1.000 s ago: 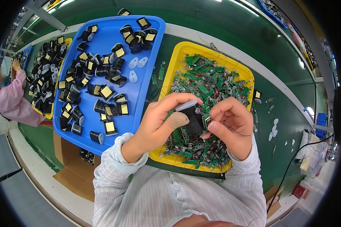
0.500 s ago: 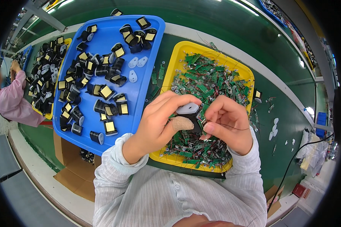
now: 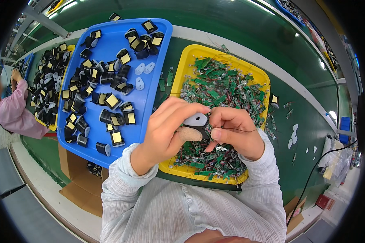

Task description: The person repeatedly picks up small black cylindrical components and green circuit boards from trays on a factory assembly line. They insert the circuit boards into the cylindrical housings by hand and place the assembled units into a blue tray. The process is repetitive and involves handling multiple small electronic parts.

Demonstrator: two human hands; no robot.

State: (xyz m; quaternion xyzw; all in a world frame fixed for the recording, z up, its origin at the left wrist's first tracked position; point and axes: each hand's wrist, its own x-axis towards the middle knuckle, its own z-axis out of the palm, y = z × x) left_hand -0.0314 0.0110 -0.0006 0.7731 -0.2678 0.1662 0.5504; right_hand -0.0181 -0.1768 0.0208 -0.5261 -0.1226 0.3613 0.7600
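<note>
Green bench (image 3: 306, 117) under everything. On it, toward the left, big blue tray (image 3: 144, 103) with scattered black cases (image 3: 113, 101), many showing a pale yellow patch; a few loose caps (image 3: 140, 84) near its right side. Right of that, yellow tray (image 3: 184, 69), directly in front of the body, heaped with green circuit boards (image 3: 215, 92).

Left hand (image 3: 168, 126) above the yellow tray's left part: curled round the held case (image 3: 205, 131), forefinger over far side, thumb along near side, grip closed. Right hand (image 3: 240, 133) just beside, at the case's right flank: thumb and forefinger nearly together; pinch contents hidden, cannot tell if on a board, a lead or the case itself.

Held case between both hands, over the yellow tray. Capped end up toward the camera, body dropping away beneath; long axis looks steep, heavily foreshortened. Left hand nearer, wrapped on it; right fingertips close by, coming in from the side. Grey cap (image 3: 196, 119) at the top end, with a dark hole. Smallest: thin dark wire (image 3: 247, 130), trailing rightward over the right hand.
</note>
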